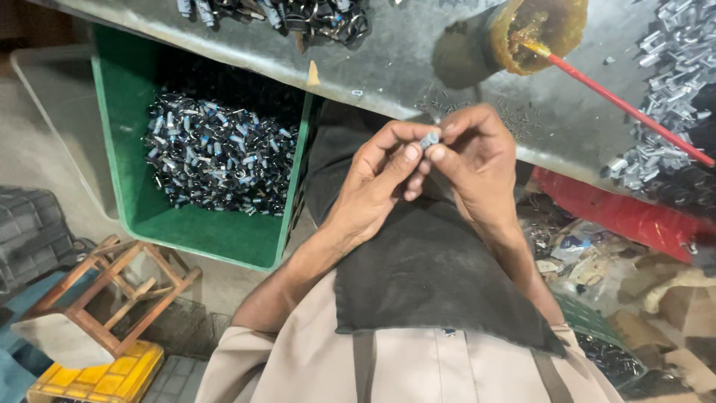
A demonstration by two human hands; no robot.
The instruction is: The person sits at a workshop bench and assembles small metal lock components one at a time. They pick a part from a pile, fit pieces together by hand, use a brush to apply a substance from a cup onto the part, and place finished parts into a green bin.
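Note:
My left hand (pixel 377 179) and my right hand (pixel 477 160) meet over my lap, just below the edge of a grey metal bench (pixel 395 71). Between the fingertips of both hands sits one small silver metal piece (pixel 429 139). A dark cloth (pixel 425 269) covers my lap under the hands.
A green crate (pixel 119 134) holding several small black and silver parts stands at the left. On the bench are a jar of amber paste (pixel 537 26) with a red-handled brush (pixel 626 108), a pile of silver pieces (pixel 671 67) and dark parts (pixel 298 15). A wooden stool (pixel 112 291) lies lower left.

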